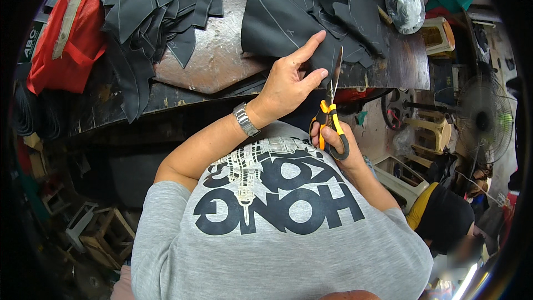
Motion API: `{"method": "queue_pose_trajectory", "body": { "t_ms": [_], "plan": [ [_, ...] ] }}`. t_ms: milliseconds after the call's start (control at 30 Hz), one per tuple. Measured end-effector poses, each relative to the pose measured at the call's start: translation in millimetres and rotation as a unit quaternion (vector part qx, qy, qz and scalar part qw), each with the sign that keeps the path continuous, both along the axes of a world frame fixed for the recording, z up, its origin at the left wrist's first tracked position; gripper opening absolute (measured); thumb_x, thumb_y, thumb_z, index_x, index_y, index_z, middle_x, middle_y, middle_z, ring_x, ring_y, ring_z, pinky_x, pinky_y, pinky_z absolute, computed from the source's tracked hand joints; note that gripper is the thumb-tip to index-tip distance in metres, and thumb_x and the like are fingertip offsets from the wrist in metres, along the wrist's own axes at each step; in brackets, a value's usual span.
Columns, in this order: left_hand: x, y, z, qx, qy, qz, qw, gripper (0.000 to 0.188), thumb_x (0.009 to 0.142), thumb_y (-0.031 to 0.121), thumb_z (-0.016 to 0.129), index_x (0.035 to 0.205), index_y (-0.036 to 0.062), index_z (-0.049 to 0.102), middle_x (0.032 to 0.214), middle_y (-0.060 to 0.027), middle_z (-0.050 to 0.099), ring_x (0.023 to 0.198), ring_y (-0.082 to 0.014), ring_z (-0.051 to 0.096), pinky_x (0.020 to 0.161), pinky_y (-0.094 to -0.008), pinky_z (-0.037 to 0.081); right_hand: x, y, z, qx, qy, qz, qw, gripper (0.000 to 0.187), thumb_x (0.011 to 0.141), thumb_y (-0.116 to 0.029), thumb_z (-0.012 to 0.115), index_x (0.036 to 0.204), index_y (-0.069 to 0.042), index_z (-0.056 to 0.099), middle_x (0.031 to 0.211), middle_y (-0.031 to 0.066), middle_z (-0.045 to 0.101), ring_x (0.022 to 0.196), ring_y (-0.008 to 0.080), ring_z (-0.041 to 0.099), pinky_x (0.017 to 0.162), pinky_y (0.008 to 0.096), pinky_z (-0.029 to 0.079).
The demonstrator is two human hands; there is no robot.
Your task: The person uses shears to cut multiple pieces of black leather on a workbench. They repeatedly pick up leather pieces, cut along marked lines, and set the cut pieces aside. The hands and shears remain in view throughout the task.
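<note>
Your left hand [290,78] lies just above the middle of the frame, forefinger stretched out and thumb pinching the near edge of a dark fabric piece [283,22] on the worn table [222,55]. Your right hand [333,136] sits just below it, fingers closed through the orange-and-black handles of the scissors [331,105], whose blades point up and stand slightly parted at the fabric's edge, beside your left thumb. The fabric overhangs the table's near edge (that edge runs across the frame's centre). A heap of cut dark pieces [155,5] fills the upper left, well apart, with bare tabletop between. A standing fan [483,116] is at the right.
</note>
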State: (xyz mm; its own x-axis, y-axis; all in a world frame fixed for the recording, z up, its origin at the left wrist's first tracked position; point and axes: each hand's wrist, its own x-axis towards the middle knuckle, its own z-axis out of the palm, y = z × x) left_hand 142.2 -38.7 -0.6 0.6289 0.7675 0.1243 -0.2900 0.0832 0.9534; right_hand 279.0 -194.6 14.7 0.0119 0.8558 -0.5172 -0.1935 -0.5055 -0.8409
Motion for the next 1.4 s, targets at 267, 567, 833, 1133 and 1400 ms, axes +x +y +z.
{"method": "queue_pose_trajectory", "body": {
  "t_ms": [267,567,833,1133,1400],
  "plan": [
    [12.3,-17.8,-6.2,0.023,-0.042,0.02,0.999,0.07,0.093,-0.004,0.06,0.154,0.003,0.027,0.146,-0.0079,0.044,0.113,-0.0056,0.049,0.096,-0.0208,0.044,2.2,-13.9,2.3,-0.002,-0.058,0.007,0.998,0.037,0.089,-0.04,0.068,0.093,-0.003,0.061,0.08,0.0006,0.058,0.073,0.0081,0.053,0.07,0.023,0.042],
    [21.2,-33.5,-14.2,-0.007,0.003,0.012,1.0,0.071,0.094,-0.001,0.059,0.155,0.004,0.022,0.142,-0.0099,0.049,0.114,-0.0071,0.052,0.098,-0.0217,0.043,3.4,-34.3,-6.2,-0.027,-0.114,-0.034,0.993,0.032,0.088,-0.035,0.071,0.086,-0.005,0.061,0.073,-0.0026,0.053,0.067,0.0056,0.046,0.062,0.0225,0.036],
    [19.9,-40.8,-10.5,-0.014,-0.035,0.042,0.998,0.073,0.094,-0.001,0.062,0.155,0.0049,0.022,0.135,-0.0073,0.054,0.095,-0.0031,0.055,0.083,-0.0177,0.047,1.6,-36.7,-5.2,0.033,-0.088,-0.027,0.995,0.035,0.087,-0.038,0.071,0.086,-0.005,0.06,0.076,-0.003,0.053,0.069,0.0059,0.045,0.064,0.0225,0.037],
    [16.3,-45.8,-11.2,-0.01,-0.027,0.045,0.999,0.074,0.093,0.0,0.063,0.155,0.0058,0.023,0.13,-0.0053,0.057,0.087,0.0002,0.054,0.074,-0.0147,0.048,-0.3,-42.8,-4.1,0.019,-0.113,-0.03,0.993,0.034,0.087,-0.036,0.073,0.086,-0.004,0.061,0.074,-0.0032,0.053,0.067,0.006,0.045,0.063,0.0222,0.037],
    [12.5,-45.8,-8.0,-0.011,-0.028,0.038,0.999,0.073,0.093,0.0,0.06,0.155,0.0054,0.022,0.138,-0.0158,0.053,0.113,-0.0107,0.057,0.096,-0.0238,0.048,-3.5,-43.5,-2.6,0.015,-0.121,-0.039,0.992,0.032,0.086,-0.032,0.077,0.084,-0.004,0.062,0.071,-0.0046,0.054,0.065,0.0048,0.045,0.061,0.0216,0.037]
  ]
}}
